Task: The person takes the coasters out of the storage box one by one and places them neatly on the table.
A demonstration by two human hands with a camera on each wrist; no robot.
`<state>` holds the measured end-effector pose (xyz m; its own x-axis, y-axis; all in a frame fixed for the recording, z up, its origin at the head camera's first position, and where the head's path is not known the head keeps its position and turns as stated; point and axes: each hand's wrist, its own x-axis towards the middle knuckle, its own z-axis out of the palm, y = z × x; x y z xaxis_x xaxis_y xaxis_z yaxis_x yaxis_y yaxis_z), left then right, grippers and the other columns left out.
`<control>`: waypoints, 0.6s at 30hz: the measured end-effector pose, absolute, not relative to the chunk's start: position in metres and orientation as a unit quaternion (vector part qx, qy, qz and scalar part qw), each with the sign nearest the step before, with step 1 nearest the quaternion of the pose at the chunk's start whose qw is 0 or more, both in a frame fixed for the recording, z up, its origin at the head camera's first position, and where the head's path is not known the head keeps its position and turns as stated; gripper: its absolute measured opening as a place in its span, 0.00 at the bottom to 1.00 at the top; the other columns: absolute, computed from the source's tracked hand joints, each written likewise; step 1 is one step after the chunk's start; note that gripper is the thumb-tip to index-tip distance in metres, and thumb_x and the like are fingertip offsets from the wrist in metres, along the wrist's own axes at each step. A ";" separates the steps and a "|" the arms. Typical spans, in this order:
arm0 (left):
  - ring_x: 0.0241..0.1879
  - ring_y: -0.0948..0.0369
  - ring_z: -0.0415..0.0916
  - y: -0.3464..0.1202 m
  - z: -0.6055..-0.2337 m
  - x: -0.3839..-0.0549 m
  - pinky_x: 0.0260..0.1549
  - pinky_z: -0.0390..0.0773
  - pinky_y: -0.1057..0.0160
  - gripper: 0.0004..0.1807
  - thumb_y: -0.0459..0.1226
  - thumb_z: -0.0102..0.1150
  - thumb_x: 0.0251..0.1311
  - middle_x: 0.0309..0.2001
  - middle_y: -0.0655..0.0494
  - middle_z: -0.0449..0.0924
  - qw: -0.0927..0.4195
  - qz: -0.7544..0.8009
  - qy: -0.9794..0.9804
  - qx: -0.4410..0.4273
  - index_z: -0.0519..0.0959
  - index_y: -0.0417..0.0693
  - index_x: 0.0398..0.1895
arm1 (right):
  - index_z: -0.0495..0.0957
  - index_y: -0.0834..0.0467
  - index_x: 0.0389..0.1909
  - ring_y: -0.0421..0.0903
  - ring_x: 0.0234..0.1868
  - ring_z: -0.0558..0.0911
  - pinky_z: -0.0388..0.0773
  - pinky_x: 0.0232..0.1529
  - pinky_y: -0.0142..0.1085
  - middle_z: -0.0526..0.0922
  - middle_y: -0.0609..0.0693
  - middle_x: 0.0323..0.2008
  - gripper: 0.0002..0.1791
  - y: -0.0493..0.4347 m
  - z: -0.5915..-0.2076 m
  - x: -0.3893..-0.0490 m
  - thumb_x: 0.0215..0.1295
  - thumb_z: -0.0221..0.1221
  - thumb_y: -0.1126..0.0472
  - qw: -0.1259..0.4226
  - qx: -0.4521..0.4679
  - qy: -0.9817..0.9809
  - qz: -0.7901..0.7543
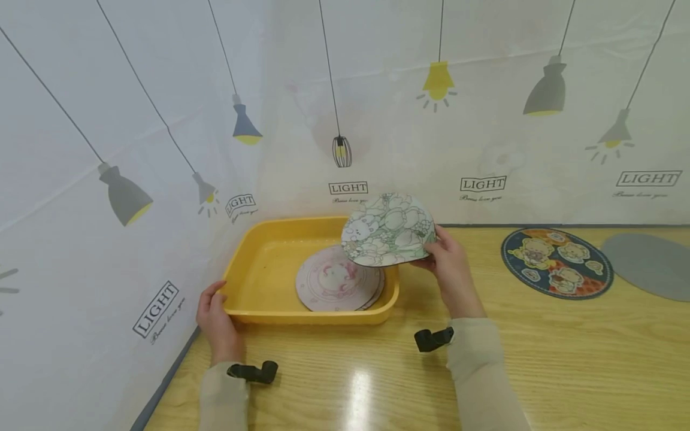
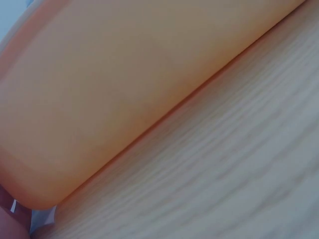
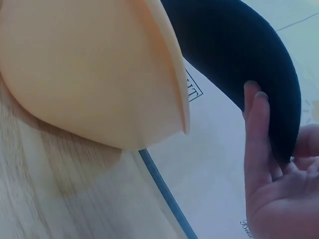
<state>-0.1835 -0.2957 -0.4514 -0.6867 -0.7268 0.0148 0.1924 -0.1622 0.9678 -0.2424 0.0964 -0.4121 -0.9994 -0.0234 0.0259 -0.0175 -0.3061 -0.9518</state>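
Note:
My right hand pinches a round mouse pad with a pale green flower print, thumb on top and fingers beneath. The pad bends slightly and is held above the right end of a yellow plastic tub. In the right wrist view its black underside shows, with fingers lying against it. Inside the tub lies a pink round pad, with the edge of another pad under it. My left hand grips the tub's left rim at the near corner; most of that hand is outside the left wrist view.
On the wooden table to the right lie a dark blue and orange round pad and a plain grey round one. A white lamp-printed sheet stands behind the tub and along the left side, close to my left hand.

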 end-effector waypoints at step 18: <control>0.48 0.59 0.65 -0.299 -0.452 -0.186 0.46 0.64 0.62 0.16 0.29 0.41 0.56 0.51 0.54 0.70 0.326 -0.722 -0.562 0.237 0.75 0.40 0.44 | 0.66 0.56 0.59 0.44 0.31 0.79 0.77 0.32 0.36 0.74 0.56 0.47 0.24 0.108 -0.420 -0.243 0.63 0.40 0.71 -0.086 0.076 0.523 -0.844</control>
<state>-0.1857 -0.2988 -0.4517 -0.6746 -0.7378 0.0239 0.2043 -0.1555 0.9665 -0.2431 0.1081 -0.4199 -0.9736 0.2249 -0.0383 -0.0658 -0.4372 -0.8970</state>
